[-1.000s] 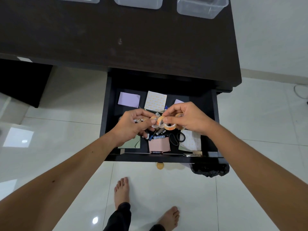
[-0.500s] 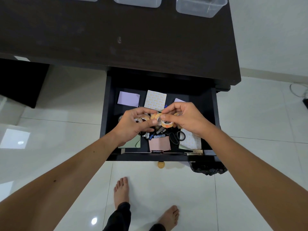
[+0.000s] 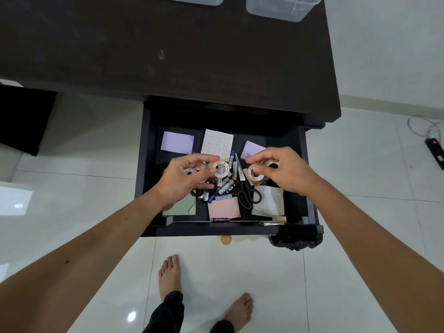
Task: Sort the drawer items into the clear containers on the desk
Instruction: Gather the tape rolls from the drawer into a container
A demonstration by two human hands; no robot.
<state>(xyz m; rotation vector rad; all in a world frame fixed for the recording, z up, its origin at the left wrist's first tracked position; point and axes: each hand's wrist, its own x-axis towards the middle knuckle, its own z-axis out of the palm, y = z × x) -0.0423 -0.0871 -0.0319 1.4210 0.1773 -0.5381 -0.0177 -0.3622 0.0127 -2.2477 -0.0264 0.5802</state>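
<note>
Over the open dark drawer (image 3: 145, 164), my left hand (image 3: 182, 176) grips several small tape rolls (image 3: 219, 168); one roll sticks out between thumb and fingers. My right hand (image 3: 286, 170) holds two more tape rolls (image 3: 255, 174) at its fingertips. Below the hands lie batteries (image 3: 224, 186), a blue marker (image 3: 231, 156), black-handled scissors (image 3: 247, 195), and paper pads: lilac (image 3: 177, 142), dotted white (image 3: 217, 143), pink (image 3: 223, 209), green (image 3: 180, 207). Two clear containers (image 3: 282, 7) stand at the desk's far edge.
The dark desk top (image 3: 168, 56) spreads above the drawer. A loose battery (image 3: 220, 219) and a metal clip (image 3: 271, 222) lie at the drawer's front wall. A black bag (image 3: 294, 241) hangs at the drawer's right corner. A power strip (image 3: 434, 152) lies on the white floor. My bare feet stand below.
My hands were together at the drawer's middle, both on the tape rolls. They have now drawn apart, each with rolls in it, uncovering the marker, batteries and scissors.
</note>
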